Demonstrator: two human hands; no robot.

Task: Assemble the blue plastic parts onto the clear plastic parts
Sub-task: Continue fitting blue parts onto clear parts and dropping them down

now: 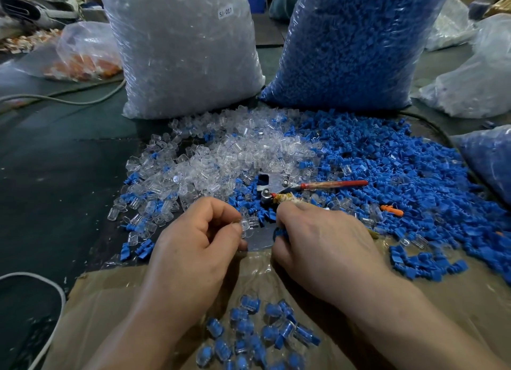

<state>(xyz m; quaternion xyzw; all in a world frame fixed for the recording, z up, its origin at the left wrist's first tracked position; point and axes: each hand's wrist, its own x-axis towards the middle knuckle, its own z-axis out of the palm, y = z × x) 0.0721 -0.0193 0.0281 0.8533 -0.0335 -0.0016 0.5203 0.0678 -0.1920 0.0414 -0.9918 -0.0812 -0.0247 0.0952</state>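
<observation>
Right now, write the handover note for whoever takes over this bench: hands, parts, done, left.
Left hand pinches a clear part. Right hand grips a blue part; the two are not yet joined.
Ahead lie the clear heap and the blue heap, with a clear bag and a blue bag behind them.
Done: a small cluster of assembled pieces on the brown sheet, nearest you.
Left: both heaps, nearly all of it.
</observation>
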